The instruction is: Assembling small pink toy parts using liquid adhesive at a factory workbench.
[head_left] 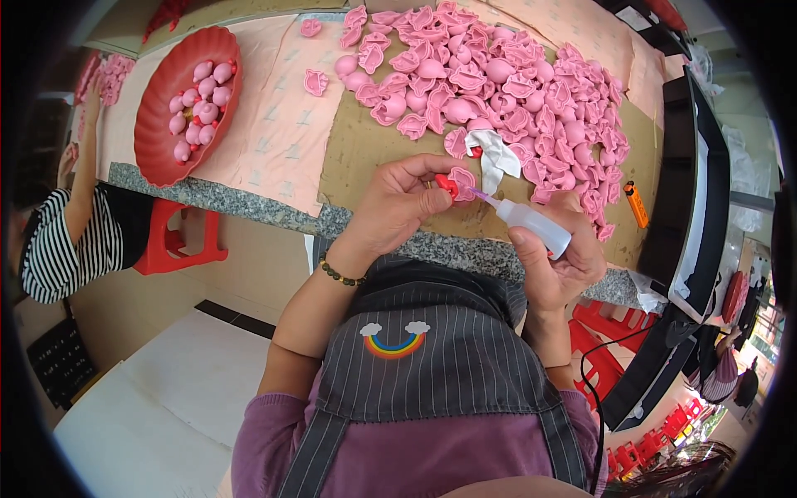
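My left hand (397,203) pinches a small pink molded shell piece (463,181) with a red part (447,184) at its near edge. In my right hand (569,249) is a translucent white squeeze bottle (535,226), tilted so its thin purple nozzle points left. The nozzle tip is at the pink piece; whether it touches cannot be made out. Just beyond my hands lies a crumpled white cloth (498,166) with something red at its left end. A big heap of similar pink pieces (498,87) spreads over brown cardboard (353,158) beyond the cloth.
A red scalloped bowl (154,108) holding several round pink pieces stands on the left. An orange lighter (636,205) lies at the right, beside a black-edged frame (677,191). At far left a person in a striped top (66,245) works near a red stool (170,241).
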Demonstrator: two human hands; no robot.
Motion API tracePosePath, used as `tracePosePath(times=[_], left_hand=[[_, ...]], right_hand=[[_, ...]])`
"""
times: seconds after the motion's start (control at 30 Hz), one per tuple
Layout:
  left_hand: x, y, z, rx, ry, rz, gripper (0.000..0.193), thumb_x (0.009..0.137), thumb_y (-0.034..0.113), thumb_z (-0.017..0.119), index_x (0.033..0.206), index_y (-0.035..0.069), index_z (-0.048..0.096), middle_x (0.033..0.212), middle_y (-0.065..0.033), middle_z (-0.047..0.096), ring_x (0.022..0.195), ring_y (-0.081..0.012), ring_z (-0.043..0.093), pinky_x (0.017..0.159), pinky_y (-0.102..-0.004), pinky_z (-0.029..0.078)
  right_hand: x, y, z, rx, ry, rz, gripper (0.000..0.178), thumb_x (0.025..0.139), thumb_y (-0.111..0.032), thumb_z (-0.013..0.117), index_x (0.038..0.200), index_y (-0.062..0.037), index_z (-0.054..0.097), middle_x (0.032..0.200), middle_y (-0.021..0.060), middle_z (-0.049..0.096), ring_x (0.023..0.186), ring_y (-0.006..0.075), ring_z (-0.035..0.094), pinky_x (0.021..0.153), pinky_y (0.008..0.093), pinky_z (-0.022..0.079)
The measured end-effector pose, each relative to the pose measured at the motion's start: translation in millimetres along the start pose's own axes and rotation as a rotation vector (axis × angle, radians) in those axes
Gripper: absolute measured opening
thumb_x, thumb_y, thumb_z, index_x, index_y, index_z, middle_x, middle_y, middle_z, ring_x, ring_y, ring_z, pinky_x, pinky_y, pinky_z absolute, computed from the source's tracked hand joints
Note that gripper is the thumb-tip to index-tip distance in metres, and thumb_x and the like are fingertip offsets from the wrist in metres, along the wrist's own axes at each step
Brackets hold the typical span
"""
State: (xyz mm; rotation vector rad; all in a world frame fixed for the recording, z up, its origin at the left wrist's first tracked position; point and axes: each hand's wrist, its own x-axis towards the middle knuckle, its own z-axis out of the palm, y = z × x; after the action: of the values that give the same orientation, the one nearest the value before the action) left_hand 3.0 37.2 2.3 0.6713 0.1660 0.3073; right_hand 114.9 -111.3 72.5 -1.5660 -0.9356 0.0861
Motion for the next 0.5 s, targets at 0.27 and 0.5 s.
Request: tracePosePath(times=[0.27,0.5], left_hand=[[-0.5,-0.7,-0.8,0.034,0.015,-0.007,0.040,0.080,0.007,0.062,0.116,-0.004,0.049,0.105,-0.0117,0.059,0.097,-0.0162,0.057,0.086,-0.0300,0.047],[-0.6,0.4,0.8,0.005,0.010,-0.012,0.041,0.080,0.009,0.064,0.116,-0.004,0.049,0.105,-0.0104,0.059,0.096,-0.0149,0.057,0.084,-0.0277,0.047]], right_hand=[[1.4,4.0,3.1,-0.005,-0.025,-0.035,0.022,0.063,-0.007,0.075,0.075,0.0052,0.060,0.064,0.0063,0.053,0.057,0.0145,0.042,0.053,0.0250,0.032],[-1.1,2.4,1.7,0.012,-0.010,-0.009,0.023,0.063,-0.006,0.074,0.076,0.0048,0.059,0.065,0.0065,0.055,0.058,0.0145,0.042,0.054,0.0253,0.033]])
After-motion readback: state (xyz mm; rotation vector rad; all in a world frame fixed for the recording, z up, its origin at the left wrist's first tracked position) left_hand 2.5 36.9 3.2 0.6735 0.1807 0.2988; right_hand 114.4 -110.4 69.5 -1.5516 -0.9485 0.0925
